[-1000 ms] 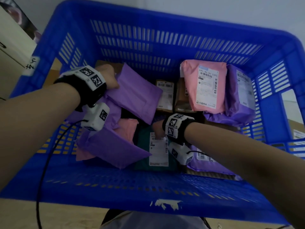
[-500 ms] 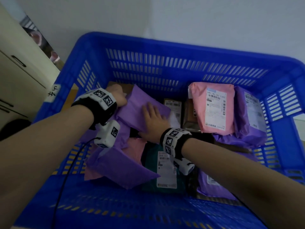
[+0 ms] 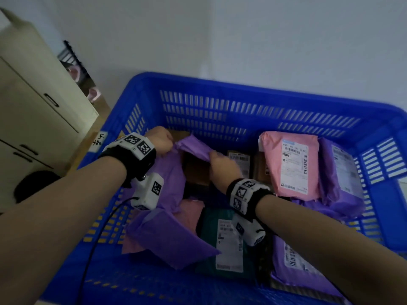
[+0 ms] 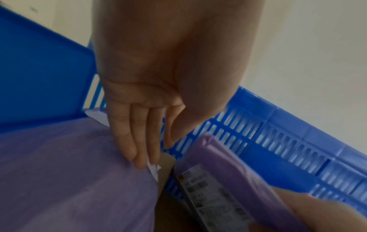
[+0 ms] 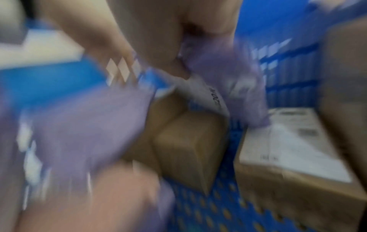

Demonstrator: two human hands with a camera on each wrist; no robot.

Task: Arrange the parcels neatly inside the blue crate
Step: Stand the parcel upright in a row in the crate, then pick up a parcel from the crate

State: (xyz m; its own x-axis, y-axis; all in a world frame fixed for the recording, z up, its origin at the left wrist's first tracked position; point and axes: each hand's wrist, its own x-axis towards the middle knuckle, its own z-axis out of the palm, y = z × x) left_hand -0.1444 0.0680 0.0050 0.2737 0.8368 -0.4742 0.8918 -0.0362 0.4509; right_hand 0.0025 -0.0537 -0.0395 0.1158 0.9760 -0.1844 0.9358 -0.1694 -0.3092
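Reaching into blue crate | right hand grips purple parcel | left hand fingers straight

The head view is dim and bluish, its light soft and even, with no glare or hard shadows; straight lines bow toward the edges. The left wrist view is brighter and mildly soft, the parcel label unreadable. The right wrist view is heavily smeared by motion blur, so the cardboard box shows without sharp edges
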